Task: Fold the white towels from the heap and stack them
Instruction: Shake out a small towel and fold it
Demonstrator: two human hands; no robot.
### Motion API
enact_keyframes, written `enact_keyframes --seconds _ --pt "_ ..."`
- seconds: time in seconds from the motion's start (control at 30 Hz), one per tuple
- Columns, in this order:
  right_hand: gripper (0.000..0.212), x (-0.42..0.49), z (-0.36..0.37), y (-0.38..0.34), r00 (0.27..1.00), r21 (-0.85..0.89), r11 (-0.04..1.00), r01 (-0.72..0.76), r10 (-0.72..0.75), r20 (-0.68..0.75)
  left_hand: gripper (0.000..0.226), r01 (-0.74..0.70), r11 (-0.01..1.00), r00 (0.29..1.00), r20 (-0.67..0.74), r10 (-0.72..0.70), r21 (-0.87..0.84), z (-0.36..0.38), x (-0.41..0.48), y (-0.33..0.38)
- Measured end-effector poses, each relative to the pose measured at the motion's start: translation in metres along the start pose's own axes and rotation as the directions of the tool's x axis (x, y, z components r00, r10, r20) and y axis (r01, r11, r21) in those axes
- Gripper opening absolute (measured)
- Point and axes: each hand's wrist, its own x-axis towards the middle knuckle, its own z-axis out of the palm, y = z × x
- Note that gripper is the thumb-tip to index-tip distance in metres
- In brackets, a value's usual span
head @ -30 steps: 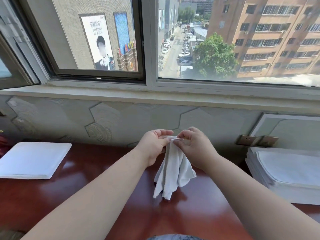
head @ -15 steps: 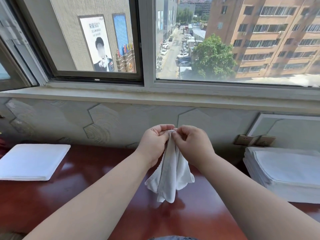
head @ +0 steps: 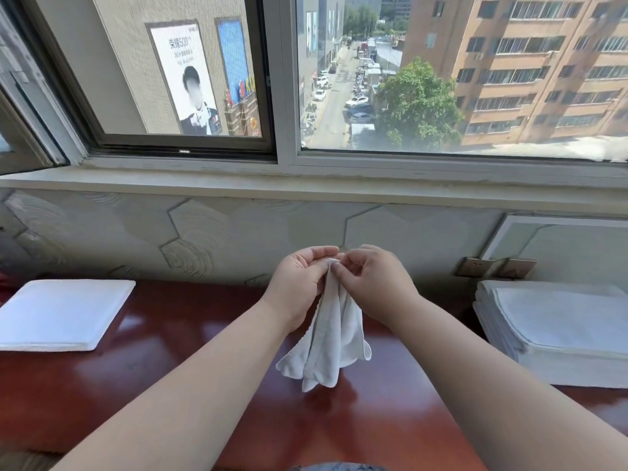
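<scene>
A small white towel (head: 331, 345) hangs bunched above the red-brown table (head: 190, 379), pinched at its top edge. My left hand (head: 299, 283) and my right hand (head: 370, 280) both grip that top edge, fingertips touching at the middle. The towel's lower corners dangle just above the tabletop. A folded white towel stack (head: 64, 312) lies flat at the far left of the table. A thick heap of flat white towels (head: 557, 329) rests at the right edge.
A patterned wall and window sill (head: 306, 185) run close behind the table. Two wall sockets (head: 496, 268) sit low on the wall near the right heap. A framed panel (head: 560, 246) leans behind that heap.
Both hands have risen a little and drawn closer together at the towel's top edge. The hanging towel has shifted and bunched narrower beneath them.
</scene>
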Motion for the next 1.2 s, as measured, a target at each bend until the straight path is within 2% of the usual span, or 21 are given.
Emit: enact_keyframes --seconds 0.13,0.23,0.3,0.37,0.43,0.6,0.7,0.77,0.8,0.87,0.93,1.0,1.1,1.2 --pt "0.038 -0.001 0.001 0.004 1.000 -0.034 0.999 -0.007 0.006 -0.027 0.025 -0.075 0.986 0.996 0.067 0.066 0.146 -0.006 0.000 -0.004" --pt "0.028 -0.002 0.001 0.004 0.999 0.039 0.998 -0.049 0.049 -0.005 0.023 -0.112 0.961 0.993 0.051 0.103 0.253 -0.006 0.003 -0.004" --pt "0.025 -0.003 -0.003 0.005 0.989 0.191 0.974 -0.121 0.102 0.106 0.019 -0.124 0.939 0.992 0.009 0.128 0.322 -0.005 0.006 -0.004" --pt "0.026 -0.004 -0.006 0.010 0.958 0.223 0.962 -0.158 0.095 0.269 0.020 -0.159 0.892 0.983 -0.014 0.181 0.423 -0.008 0.010 -0.004" --pt "0.021 -0.008 -0.005 0.020 0.900 0.137 0.979 -0.150 0.078 0.429 0.023 -0.195 0.845 0.971 -0.022 0.237 0.497 -0.014 0.016 0.001" --pt "0.021 -0.032 0.008 0.037 0.664 -0.052 0.982 -0.183 0.163 0.730 0.031 -0.232 0.821 0.948 -0.067 0.311 0.522 -0.027 0.031 0.024" --pt "0.008 -0.042 0.017 0.048 0.529 -0.232 0.968 -0.095 0.247 0.812 0.030 -0.244 0.803 0.930 -0.105 0.354 0.544 -0.038 0.039 0.036" --pt "0.025 -0.051 0.022 0.058 0.462 -0.347 0.937 -0.049 0.329 0.824 0.029 -0.243 0.799 0.917 -0.137 0.374 0.550 -0.046 0.043 0.043" --pt "0.034 -0.054 0.026 0.064 0.455 -0.395 0.918 -0.040 0.369 0.811 0.029 -0.236 0.786 0.914 -0.145 0.380 0.572 -0.050 0.045 0.045" --pt "0.038 -0.057 0.031 0.076 0.520 -0.473 0.879 -0.059 0.432 0.737 0.030 -0.202 0.732 0.907 -0.158 0.390 0.651 -0.061 0.046 0.044" --pt "0.031 -0.052 0.031 0.088 0.673 -0.486 0.864 -0.133 0.439 0.595 0.030 -0.156 0.665 0.898 -0.175 0.404 0.730 -0.076 0.047 0.037" --pt "0.025 -0.046 0.030 0.098 0.794 -0.407 0.872 -0.270 0.441 0.418 0.030 -0.121 0.611 0.888 -0.189 0.419 0.783 -0.091 0.047 0.029" --pt "0.024 -0.038 0.023 0.107 0.870 -0.346 0.867 -0.360 0.445 0.211 0.028 -0.074 0.538 0.874 -0.205 0.441 0.840 -0.111 0.047 0.023" --pt "0.047 -0.030 0.015 0.109 0.907 -0.389 0.860 -0.331 0.404 0.122 0.024 -0.018 0.387 0.858 -0.184 0.479 0.922 -0.126 0.049 0.018"
